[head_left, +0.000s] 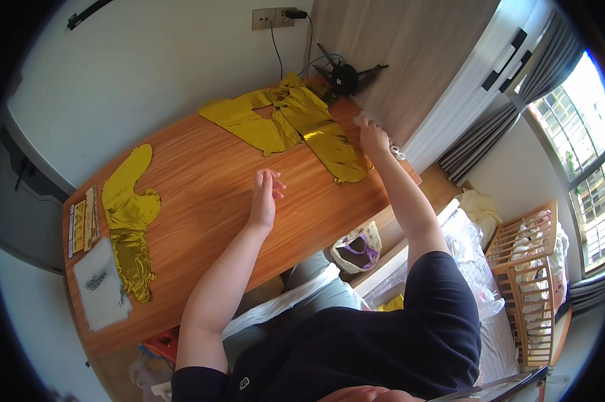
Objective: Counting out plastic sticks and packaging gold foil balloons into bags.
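My left hand [266, 197] hovers over the middle of the wooden table [202, 221], fingers loosely bent and slightly apart, holding nothing I can see. At the table's far right, my right hand [375, 137] is closed, with a small pale, translucent bit at its fingertips that I cannot make out. Just left of that hand lies a flat, deflated gold foil balloon [322, 134] with a hole in its shape. Another flat gold foil balloon [129, 208], curved and crumpled at its near end, rests on the left side of the table.
A clear plastic sleeve [101, 285] and a printed packet [82, 221] lie at the table's left edge. Small white rolls [396, 153] sit beside my right wrist. A black router [344, 78] stands in the far corner below a wall socket [273, 19]. Right of the table is a wooden crib [527, 281].
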`<state>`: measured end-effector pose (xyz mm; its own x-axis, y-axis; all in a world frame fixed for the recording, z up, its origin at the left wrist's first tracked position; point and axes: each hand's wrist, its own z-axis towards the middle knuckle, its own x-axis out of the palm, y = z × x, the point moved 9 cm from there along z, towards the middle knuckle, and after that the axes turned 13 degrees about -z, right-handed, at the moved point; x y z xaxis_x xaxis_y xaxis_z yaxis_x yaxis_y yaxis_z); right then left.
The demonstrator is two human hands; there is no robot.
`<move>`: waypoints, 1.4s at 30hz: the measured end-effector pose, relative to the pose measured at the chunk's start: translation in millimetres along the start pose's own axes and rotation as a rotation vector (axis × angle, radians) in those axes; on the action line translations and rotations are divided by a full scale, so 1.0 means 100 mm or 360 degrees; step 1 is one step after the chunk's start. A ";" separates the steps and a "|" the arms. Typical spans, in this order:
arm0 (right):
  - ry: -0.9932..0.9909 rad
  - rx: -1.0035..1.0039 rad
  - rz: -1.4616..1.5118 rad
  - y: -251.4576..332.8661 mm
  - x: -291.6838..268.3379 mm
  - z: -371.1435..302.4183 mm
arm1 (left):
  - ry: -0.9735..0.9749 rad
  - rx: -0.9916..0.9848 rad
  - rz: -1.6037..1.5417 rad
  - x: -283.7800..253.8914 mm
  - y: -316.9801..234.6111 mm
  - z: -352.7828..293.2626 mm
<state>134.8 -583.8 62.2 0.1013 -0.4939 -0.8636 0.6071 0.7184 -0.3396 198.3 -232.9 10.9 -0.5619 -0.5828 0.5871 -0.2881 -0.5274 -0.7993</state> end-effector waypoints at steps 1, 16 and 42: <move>-0.0004 0.0003 -0.0057 0.03 0.02 0.02 | -0.0006 0.0000 0.0003 0.00 -0.01 0.00; 0.0037 0.0038 0.0220 -0.03 0.18 0.08 | 0.0022 -0.0028 0.0047 0.00 0.04 0.05; 0.0026 0.0249 0.0743 -0.47 0.09 -0.13 | 0.0036 0.0076 0.0074 0.02 0.00 0.05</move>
<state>96.7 -615.8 65.8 0.3794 -0.1280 -0.9163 0.6108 0.7786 0.1441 200.9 -237.2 12.8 -0.5913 -0.5933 0.5462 -0.2244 -0.5295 -0.8181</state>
